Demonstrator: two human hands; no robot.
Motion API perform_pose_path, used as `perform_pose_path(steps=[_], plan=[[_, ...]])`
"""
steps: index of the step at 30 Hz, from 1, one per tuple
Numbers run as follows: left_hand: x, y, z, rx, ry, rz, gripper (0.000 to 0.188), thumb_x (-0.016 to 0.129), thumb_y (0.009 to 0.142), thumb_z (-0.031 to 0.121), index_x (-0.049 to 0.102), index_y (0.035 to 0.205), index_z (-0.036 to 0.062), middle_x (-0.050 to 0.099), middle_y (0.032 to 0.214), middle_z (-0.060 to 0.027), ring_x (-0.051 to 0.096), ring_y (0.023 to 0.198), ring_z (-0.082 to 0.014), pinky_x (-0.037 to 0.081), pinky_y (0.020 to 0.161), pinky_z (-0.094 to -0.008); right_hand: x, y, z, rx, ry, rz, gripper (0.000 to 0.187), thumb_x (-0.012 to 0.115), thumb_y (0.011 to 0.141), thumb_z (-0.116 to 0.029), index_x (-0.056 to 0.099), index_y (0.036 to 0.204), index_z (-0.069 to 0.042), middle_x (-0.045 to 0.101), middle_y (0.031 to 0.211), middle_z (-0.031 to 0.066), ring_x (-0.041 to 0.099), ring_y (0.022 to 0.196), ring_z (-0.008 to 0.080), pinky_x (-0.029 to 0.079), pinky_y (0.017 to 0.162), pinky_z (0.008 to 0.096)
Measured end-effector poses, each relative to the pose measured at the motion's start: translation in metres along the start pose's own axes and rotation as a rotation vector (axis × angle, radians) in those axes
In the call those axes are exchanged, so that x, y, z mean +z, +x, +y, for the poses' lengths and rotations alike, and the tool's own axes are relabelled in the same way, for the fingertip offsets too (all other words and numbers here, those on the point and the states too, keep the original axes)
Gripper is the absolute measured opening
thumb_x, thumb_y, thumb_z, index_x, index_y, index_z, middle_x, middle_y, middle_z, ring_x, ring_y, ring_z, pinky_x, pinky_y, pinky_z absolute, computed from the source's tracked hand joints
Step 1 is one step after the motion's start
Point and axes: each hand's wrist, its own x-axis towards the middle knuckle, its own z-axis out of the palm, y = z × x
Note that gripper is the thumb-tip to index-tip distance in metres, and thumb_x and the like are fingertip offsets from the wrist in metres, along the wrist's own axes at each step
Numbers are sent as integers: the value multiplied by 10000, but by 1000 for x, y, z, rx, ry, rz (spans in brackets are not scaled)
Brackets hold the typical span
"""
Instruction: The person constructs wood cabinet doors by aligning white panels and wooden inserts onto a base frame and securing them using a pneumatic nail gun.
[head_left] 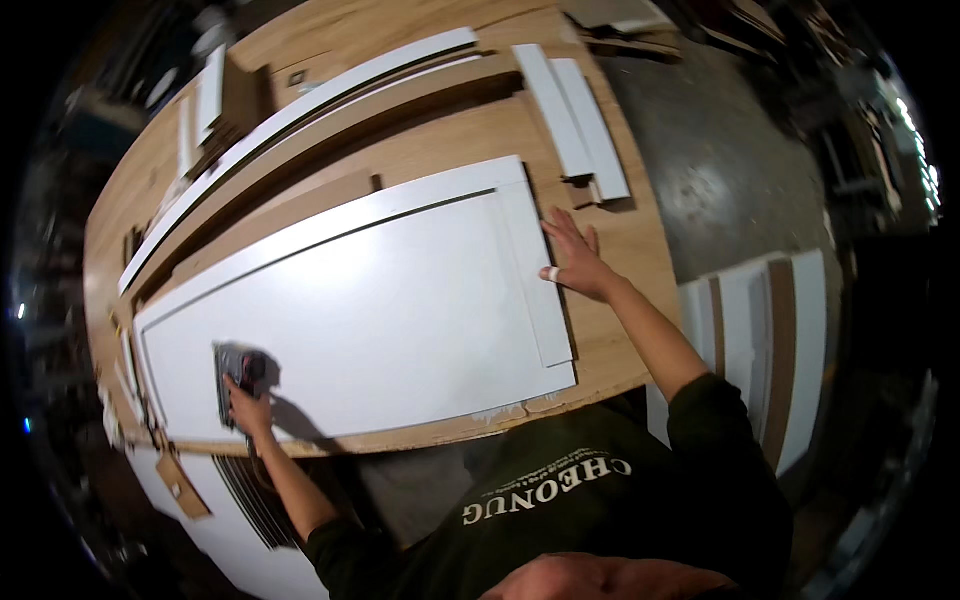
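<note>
A large white panel lies flat on the wooden worktable, with a white strip along its far edge and another strip at its right end. My left hand is wrapped round a dark grey nail gun, over the panel's left near part. Whether its tip touches the panel cannot be made out. At the panel's right edge, my right hand rests with fingers spread, thumb on the end strip and a white band round the thumb.
Beyond the panel, long white-faced boards with brown sides lie on the worktable. Two short white boards are at the far right. A cut block stands far left. White boards stand right of the table, above a concrete floor.
</note>
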Motion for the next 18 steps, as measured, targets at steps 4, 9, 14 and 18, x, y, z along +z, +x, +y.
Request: perform_pose_path(steps=[4,9,14,18], plan=[[20,51,-26,164,-194,-41,719,687,717,254,431,1355,41,587,1154,-253,543,1078,-436,437,920,-487,-7,-5,-4,41,23,-35,900,699,749,-354,227,1485,-139,45,1586,91,-32,1464,216,-80,1136,492],[-5,44,-9,226,-122,55,516,667,736,260,553,1189,40,640,1021,-239,584,969,-452,472,816,-481,-9,-4,-4,68,6,-51,934,709,732,-370,211,1489,-142,40,1586,87,-25,1464,220,-64,1140,503],[-86,-2,47,285,-300,-235,321,665,758,161,581,1024,2,648,770,-128,620,651,-259,499,598,-397,-8,7,-15,7,-29,-75,952,707,737,-378,180,1495,-147,30,1587,83,-29,1464,221,-57,1136,525],[-153,-57,204,289,-683,-433,297,752,748,108,608,987,5,635,827,-37,574,653,-122,482,567,-283,2,12,-2,-6,0,-21,953,716,723,-391,199,1487,-155,33,1586,83,-14,1463,232,-34,1129,559]])
